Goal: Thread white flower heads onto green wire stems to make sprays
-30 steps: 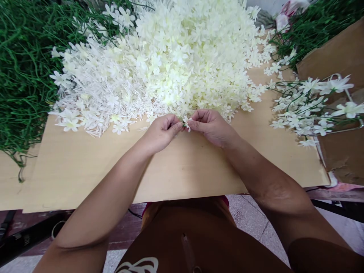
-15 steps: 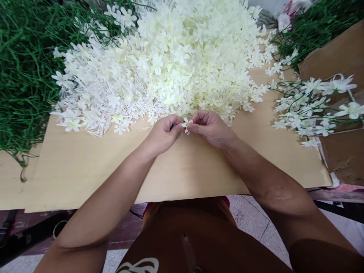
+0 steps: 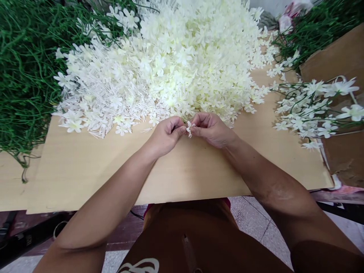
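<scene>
A small white artificial flower (image 3: 189, 129) is between the fingertips of both hands, just above the table near the front of the flower pile. My left hand (image 3: 167, 133) is closed in a pinch at the flower's left side; the part inside those fingers is hidden. From the right, my right hand (image 3: 212, 129) pinches the petals between thumb and forefinger. Right behind the hands spreads a big heap of white artificial flowers (image 3: 199, 68). Thin white stems (image 3: 113, 91) lie mixed with blossoms on the heap's left part.
Green artificial stems (image 3: 25, 76) are piled at the left, and more green stems (image 3: 327, 30) at the far right. A bunch of white flowers on green stems (image 3: 309, 110) rests against brown cardboard (image 3: 341, 159). The light wooden tabletop (image 3: 187, 178) ends before my body.
The flower has turned, so its petals now show more edge-on. Both hands stay close together in nearly the same place, still pinching. The whole view has shifted slightly.
</scene>
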### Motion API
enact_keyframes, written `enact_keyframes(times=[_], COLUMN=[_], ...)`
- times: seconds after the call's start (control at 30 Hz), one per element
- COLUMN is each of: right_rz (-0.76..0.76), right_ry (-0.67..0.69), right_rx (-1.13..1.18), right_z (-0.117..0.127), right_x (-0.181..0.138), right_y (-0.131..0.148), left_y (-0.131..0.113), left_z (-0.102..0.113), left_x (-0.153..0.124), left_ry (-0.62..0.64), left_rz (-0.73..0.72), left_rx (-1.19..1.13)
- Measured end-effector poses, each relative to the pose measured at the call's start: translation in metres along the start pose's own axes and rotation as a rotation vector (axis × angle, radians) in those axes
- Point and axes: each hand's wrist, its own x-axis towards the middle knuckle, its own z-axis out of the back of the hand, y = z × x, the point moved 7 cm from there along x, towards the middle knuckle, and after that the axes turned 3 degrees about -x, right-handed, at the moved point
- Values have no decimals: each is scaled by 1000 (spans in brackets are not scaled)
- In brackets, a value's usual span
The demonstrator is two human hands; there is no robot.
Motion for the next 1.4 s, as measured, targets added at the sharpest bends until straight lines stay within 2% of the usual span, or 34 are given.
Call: enact_keyframes(times=[0.4,0.6,0.97,1.2,1.4], right_rz=[18,60,57,74,97], right_ry=[-16,-45,-47,1,-23], right_rx=[-90,20,113,61,-3], right_z=[-3,1,2,0,0], right_x=[-1,0,0,3,2], right_y=[6,3,0,-3,-1], left_y=[2,2,-8,-7,-2], left_z=[0,1,-1,-1,-3], left_x=[1,3,2,2,1], left_ry=[39,58,149,139,118], left_rz=[-116,-89,-134,-169,-146], left_rx=[39,44,73,24,34])
